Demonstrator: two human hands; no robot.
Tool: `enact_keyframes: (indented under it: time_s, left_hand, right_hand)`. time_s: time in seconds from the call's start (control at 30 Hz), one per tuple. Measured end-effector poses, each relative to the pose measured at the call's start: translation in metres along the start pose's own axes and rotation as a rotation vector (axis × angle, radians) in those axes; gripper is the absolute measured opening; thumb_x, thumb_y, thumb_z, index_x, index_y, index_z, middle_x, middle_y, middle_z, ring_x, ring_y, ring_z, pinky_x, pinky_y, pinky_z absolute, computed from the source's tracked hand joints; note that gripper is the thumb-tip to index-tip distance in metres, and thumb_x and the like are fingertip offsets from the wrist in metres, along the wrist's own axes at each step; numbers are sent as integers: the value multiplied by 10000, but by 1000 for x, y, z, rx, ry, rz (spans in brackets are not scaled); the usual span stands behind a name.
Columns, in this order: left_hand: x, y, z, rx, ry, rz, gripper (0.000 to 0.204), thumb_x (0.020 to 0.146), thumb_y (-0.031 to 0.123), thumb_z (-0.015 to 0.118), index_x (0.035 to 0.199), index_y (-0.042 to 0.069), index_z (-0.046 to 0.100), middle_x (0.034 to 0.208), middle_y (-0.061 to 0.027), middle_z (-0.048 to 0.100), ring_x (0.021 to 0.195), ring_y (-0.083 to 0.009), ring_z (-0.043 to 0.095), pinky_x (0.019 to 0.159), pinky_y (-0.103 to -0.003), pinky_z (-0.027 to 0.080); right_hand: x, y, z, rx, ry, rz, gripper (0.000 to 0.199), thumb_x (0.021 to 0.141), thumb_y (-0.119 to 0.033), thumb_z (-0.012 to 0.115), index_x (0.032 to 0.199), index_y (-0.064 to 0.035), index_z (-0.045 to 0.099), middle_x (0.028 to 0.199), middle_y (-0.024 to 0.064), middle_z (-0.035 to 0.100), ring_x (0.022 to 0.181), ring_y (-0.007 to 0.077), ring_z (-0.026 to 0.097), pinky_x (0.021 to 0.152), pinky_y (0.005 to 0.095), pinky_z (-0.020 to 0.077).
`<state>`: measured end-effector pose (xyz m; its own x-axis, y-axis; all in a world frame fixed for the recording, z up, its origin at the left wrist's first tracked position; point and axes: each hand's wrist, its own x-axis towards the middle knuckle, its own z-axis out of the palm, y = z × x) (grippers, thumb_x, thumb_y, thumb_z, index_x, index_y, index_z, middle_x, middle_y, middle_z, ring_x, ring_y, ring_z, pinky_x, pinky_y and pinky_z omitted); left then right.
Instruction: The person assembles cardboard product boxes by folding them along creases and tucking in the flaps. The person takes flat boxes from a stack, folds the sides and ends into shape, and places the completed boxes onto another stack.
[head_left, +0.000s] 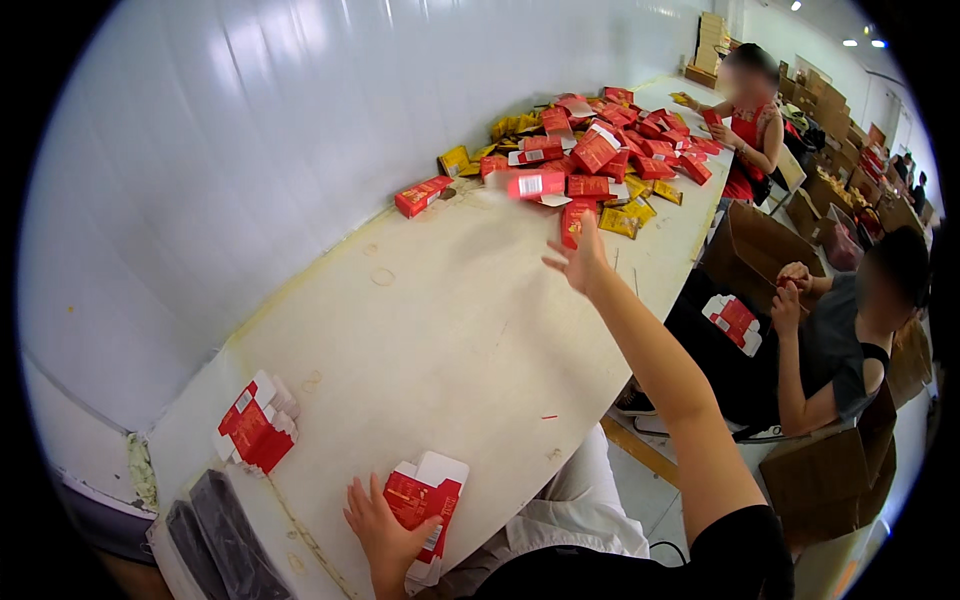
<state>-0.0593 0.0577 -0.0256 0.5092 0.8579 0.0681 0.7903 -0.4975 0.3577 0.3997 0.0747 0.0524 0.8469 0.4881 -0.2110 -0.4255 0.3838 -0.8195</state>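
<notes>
**Left hand [388, 535] on flat cartons [430, 485], right hand [582, 262] empty**

On your view's clock, your left hand lies at seven, fingers spread, thumb over the red-and-white flat cartons; whether it grips them you cannot tell. Your right arm stretches out toward two, hand wide open, holding nothing, near the heap of red boxes [597, 148] and yellow packets [618, 223] at one. A blurred red box [532, 185] shows just beyond your fingertips. A second carton stack [256, 432] sits at eight.
</notes>
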Motion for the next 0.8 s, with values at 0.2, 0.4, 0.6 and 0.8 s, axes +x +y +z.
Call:
enact_keyframes:
  time_s: [0.2, 0.4, 0.6, 0.8]
  left_hand:
    - [-4, 10, -1, 24, -169, 13, 1116, 507, 481, 821, 1374, 7, 303, 1345, -233, 373, 1270, -388, 323, 1028, -534, 240]
    - [-7, 15, 1, 39, -130, 117, 1028, 548, 419, 817, 1368, 25, 339, 1358, -217, 348, 1246, -370, 341, 999, -519, 278]
    - [-9, 21, -7, -101, -31, 81, 1030, 519, 333, 848, 1374, 66, 340, 1358, -214, 330, 1232, -380, 333, 1021, -495, 261]
    - [-13, 24, -20, -44, 38, 21, 1104, 508, 363, 853, 1402, 49, 286, 1374, -217, 301, 1225, -396, 317, 1023, -495, 287]
  right_hand:
    - [-90, 95, -49, -363, -328, 262, 539, 905, -338, 513, 1361, -128, 316, 1301, 79, 415, 1066, 251, 549, 852, 404, 450]
    - [-191, 143, -52, -1020, -896, -240, 427, 846, -200, 615, 1226, -29, 524, 1226, 149, 506, 1079, 267, 519, 871, 349, 447]
    - [-230, 152, -46, -1118, -935, -496, 512, 802, -187, 669, 1240, 21, 504, 1249, 192, 478, 1145, 343, 452, 974, 392, 376]
    - [-243, 143, -27, -984, -890, -525, 431, 801, -104, 658, 1181, 48, 524, 1070, 176, 567, 968, 278, 549, 788, 337, 457]
